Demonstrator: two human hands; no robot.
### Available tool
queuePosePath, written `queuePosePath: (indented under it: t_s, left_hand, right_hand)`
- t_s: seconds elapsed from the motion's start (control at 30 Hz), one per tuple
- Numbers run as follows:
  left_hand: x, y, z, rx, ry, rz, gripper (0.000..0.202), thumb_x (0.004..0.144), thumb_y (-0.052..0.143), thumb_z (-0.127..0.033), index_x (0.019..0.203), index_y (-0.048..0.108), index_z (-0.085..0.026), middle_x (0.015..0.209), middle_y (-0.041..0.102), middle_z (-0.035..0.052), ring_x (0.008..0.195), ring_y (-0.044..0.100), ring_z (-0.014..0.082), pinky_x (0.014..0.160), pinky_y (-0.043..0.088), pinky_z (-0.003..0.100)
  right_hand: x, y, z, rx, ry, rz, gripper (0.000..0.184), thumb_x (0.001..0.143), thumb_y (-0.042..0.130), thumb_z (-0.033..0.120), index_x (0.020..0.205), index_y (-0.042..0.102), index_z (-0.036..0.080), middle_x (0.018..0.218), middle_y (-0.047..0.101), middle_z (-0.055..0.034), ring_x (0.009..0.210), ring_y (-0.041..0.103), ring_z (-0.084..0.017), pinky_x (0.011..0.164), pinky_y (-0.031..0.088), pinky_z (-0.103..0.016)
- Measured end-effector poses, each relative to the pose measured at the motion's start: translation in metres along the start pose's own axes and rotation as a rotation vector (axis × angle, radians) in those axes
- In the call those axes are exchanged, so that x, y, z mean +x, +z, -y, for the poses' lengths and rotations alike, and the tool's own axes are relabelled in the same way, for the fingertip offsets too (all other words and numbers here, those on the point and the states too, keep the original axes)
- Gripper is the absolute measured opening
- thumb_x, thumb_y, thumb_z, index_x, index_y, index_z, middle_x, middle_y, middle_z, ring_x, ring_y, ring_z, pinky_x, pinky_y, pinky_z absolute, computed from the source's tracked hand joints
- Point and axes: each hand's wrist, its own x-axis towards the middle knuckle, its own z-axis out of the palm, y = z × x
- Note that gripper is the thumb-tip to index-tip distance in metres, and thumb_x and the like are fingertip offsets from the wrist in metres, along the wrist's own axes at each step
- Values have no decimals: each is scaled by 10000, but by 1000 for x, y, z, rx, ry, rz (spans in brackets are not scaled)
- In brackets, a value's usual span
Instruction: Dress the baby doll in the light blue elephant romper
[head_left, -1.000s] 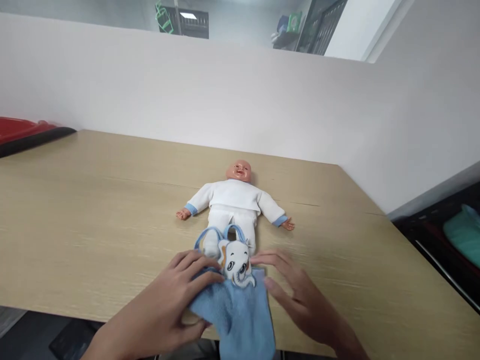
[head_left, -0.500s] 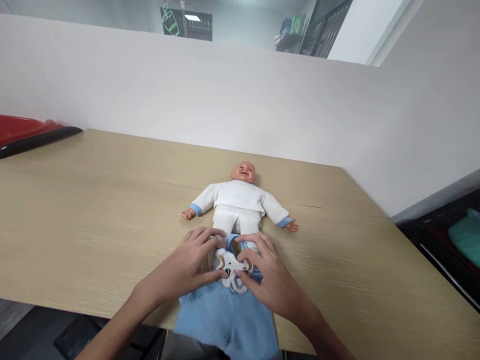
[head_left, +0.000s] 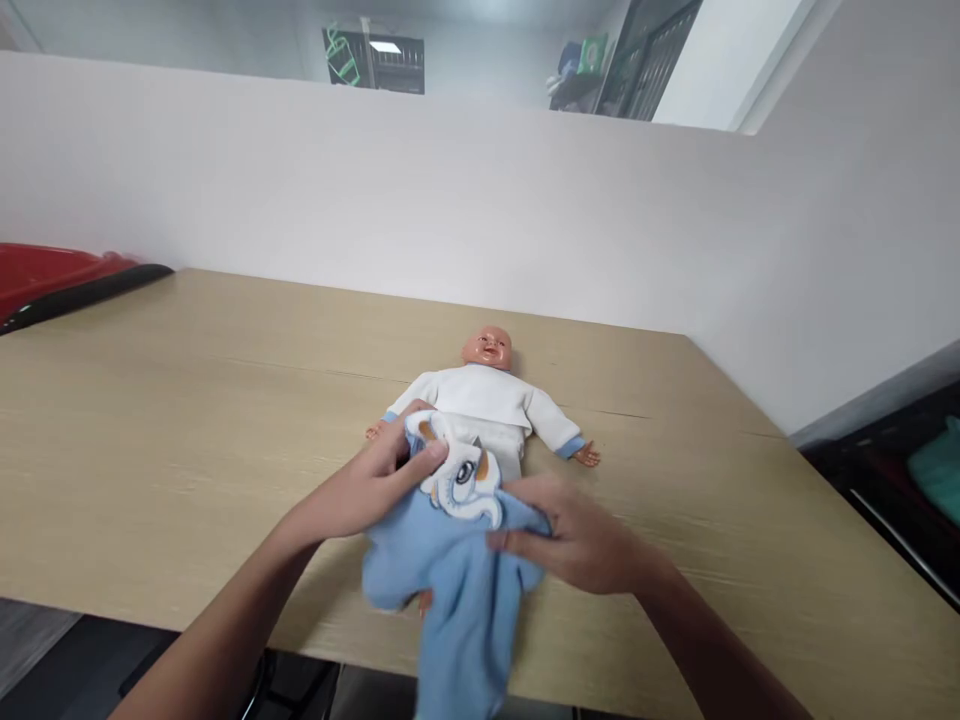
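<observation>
Far off to the left, a red, black-rimmed tub [head_left: 52,280] sits at the corner of the wooden table [head_left: 187,400]. A white partition [head_left: 337,190] runs along the back of the table.

Coming in toward the middle, the left hand [head_left: 367,492] is closed in a pinch – thumb over curled fingers – on the top edge of a blue baby garment [head_left: 457,580], right beside its elephant patch [head_left: 459,478]. The garment is bunched between the two hands. Its upper part is lifted over the legs of the baby doll [head_left: 491,400], and its lower part droops past the near table edge.

The doll lies on its back in a white suit just beyond the hands, head toward the partition and arms spread.

The right hand [head_left: 581,540] grips the garment's right side, fingers curled into the cloth.

At the far right, off the table, a teal cloth [head_left: 937,470] lies in a dark bin.
</observation>
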Motion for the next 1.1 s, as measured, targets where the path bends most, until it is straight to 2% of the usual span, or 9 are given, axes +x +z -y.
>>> queuePosePath:
  t_s: [0.1, 0.17, 0.27, 0.37, 0.53, 0.63, 0.73, 0.87, 1.1]
  left_hand:
    - [-1, -16, 8, 20, -32, 264, 583, 893, 729, -620, 1324, 610, -246, 1329, 657, 54, 1224, 597, 292, 1034, 502, 377]
    - [-3, -21, 14, 77, -25, 311, 659, 842, 808, -570, 1382, 605, -252, 1323, 669, 51, 1244, 597, 300, 1058, 499, 386]
    - [-7, -21, 17, 117, 78, 202, 516, 909, 776, -468, 1344, 623, -235, 1294, 681, 58, 1215, 619, 266, 1035, 518, 358]
    - [-12, -19, 13, 169, 299, 98, 315, 970, 724, -404, 1212, 661, -214, 1197, 707, 64, 1090, 665, 221, 947, 539, 307]
    - [-15, -14, -10, 359, 801, 145, 201, 1095, 521, -290, 1007, 680, -205, 998, 752, 69, 896, 675, 176, 862, 522, 309]
    - [-19, -11, -24, 530, 931, 107, 183, 1072, 533, -153, 1039, 706, -200, 948, 775, 58, 850, 652, 177, 820, 511, 325]
    - [-25, -12, -34, 683, 987, 46, 159, 1016, 608, -83, 1014, 725, -191, 923, 780, 39, 830, 661, 174, 779, 506, 322]
    - [-32, -16, -44, 795, 1028, -2, 162, 1023, 625, -125, 953, 737, -218, 884, 783, 1, 787, 670, 151, 791, 497, 328]
    - [-34, -19, -32, 778, 910, 0, 246, 1084, 497, -117, 1118, 718, -221, 941, 753, 17, 847, 662, 159, 933, 438, 370]
  right_hand:
    - [1, -3, -4, -31, -49, -217, 212, 1022, 637, 424, 955, 635, 223, 931, 586, 9, 879, 545, -169, 838, 454, -291]
    - [-1, -5, -8, -76, -60, -264, 154, 989, 697, 374, 1015, 629, 238, 989, 594, 8, 934, 561, -173, 879, 445, -291]
    - [-10, -9, -13, -105, -24, -231, 293, 910, 802, 354, 1116, 615, 261, 1047, 616, 8, 980, 583, -178, 885, 449, -282]
    - [-19, -16, -13, -40, -40, -68, 456, 871, 841, 431, 1236, 616, 274, 1141, 637, -15, 1077, 595, -207, 969, 460, -308]
    - [-18, -17, -9, 13, -159, -77, 566, 932, 766, 446, 1421, 538, 274, 1367, 580, -77, 1262, 556, -247, 1094, 440, -375]
    - [-15, -16, -7, -124, -136, 55, 534, 883, 831, 376, 1355, 602, 275, 1306, 624, -54, 1203, 595, -223, 1051, 451, -340]
    - [-19, -18, -5, -323, -127, 15, 343, 897, 820, 359, 1196, 686, 258, 1157, 650, -39, 1082, 616, -209, 951, 457, -328]
    - [-31, -28, -1, -362, -219, -9, 336, 897, 810, 478, 1102, 704, 235, 1021, 646, -39, 961, 599, -208, 853, 455, -333]
    - [-40, -26, 4, -504, -289, -71, 148, 989, 734, 314, 1038, 614, 242, 1079, 704, -27, 1060, 630, -202, 1018, 436, -371]
